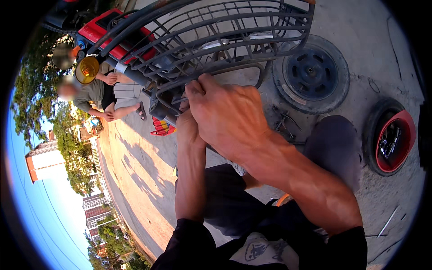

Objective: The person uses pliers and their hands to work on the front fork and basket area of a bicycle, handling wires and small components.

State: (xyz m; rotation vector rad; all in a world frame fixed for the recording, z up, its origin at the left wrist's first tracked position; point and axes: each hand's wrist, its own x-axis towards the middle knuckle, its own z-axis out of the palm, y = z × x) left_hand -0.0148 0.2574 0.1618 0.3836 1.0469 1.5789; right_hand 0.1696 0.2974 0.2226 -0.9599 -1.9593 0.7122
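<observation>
My right hand (227,108) is closed, its fingers curled at the lower edge of a dark metal rack (216,38) on a red-bodied vehicle (101,31). Whatever those fingers grip is hidden by the hand itself. Just beneath, my left hand (188,126) reaches up to the same spot beside a dark metal bracket (163,101). Its fingers are mostly covered by the right hand, so their hold does not show. Both forearms cross close together.
A black wheel with its tyre (311,72) lies right of the rack, near loose metal tools (285,121). Further right, a red bowl (410,130) of small metal parts rests in a tyre (371,135). A person (92,94) sits at the left beside a yellow lamp (88,67).
</observation>
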